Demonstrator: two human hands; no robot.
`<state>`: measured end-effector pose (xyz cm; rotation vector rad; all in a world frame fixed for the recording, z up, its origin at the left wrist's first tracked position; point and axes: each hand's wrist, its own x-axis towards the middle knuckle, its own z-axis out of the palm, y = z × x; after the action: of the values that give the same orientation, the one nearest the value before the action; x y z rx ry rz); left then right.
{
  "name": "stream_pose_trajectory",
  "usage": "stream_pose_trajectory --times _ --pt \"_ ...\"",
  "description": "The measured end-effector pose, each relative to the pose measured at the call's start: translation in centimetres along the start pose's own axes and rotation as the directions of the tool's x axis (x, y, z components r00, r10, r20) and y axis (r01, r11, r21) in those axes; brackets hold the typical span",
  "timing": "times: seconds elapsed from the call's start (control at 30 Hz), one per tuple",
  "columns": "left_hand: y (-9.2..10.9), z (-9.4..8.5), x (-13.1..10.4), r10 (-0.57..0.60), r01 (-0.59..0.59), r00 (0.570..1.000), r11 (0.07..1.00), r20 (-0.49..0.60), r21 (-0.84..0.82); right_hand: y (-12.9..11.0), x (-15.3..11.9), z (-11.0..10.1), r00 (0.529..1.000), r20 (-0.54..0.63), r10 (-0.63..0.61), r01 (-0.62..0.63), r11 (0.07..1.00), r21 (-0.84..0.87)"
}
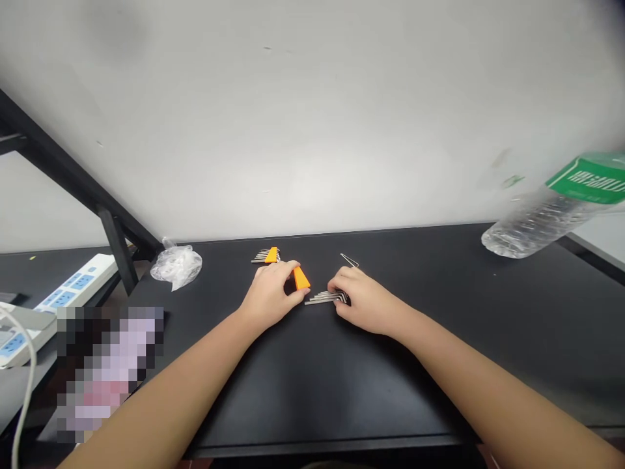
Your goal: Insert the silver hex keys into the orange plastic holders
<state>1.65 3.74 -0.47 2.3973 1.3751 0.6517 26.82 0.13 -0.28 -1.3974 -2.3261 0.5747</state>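
Note:
My left hand [271, 293] is closed on an orange hex key holder [301, 279], gripped between thumb and fingers just above the black table. Beside it, my right hand [359, 294] pinches a bunch of several L-shaped hex keys [326, 297]; their long ends point left toward the holder, and the bent ends are partly hidden by the fingers. The keys and the holder are apart. Behind my left hand lies a second orange holder [271, 255] with several hex keys in it. A couple of thin loose hex keys [349, 260] lie just beyond my right hand.
A crumpled clear plastic bag [176, 266] lies at the table's back left. On the right stands a clear bottle [537, 218] with a green label. A white power strip [63, 299] and cable [30, 384] are at the far left, near a black metal frame [73, 169].

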Motion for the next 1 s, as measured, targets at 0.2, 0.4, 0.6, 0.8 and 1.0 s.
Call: stream_pose_trajectory --times 0.2,0.4,0.6,0.8,1.0 --pt "-0.2 0.0 0.0 -0.018 0.018 1.000 0.999 0.001 -0.031 3.2 0.6 -1.5 0.947 -0.291 0.137 -0.154 0.987 -0.037" --pt "-0.1 0.0 -0.1 -0.014 0.014 1.000 0.999 0.006 -0.039 6.6 1.5 -0.9 0.940 -0.248 0.234 -0.256 0.965 -0.058" --pt "0.0 -0.2 -0.3 -0.017 0.017 1.000 1.000 -0.009 -0.022 4.9 1.8 -0.2 0.977 -0.184 0.112 -0.126 0.990 -0.063" --pt "0.0 -0.2 -0.5 -0.017 0.017 1.000 1.000 -0.006 -0.002 2.7 0.9 -0.1 0.999 -0.054 0.006 -0.009 0.999 -0.053" --pt "0.1 -0.2 -0.6 -0.007 0.007 1.000 1.000 -0.006 -0.012 1.7 0.9 0.6 0.996 -0.069 -0.056 0.049 0.994 -0.103"
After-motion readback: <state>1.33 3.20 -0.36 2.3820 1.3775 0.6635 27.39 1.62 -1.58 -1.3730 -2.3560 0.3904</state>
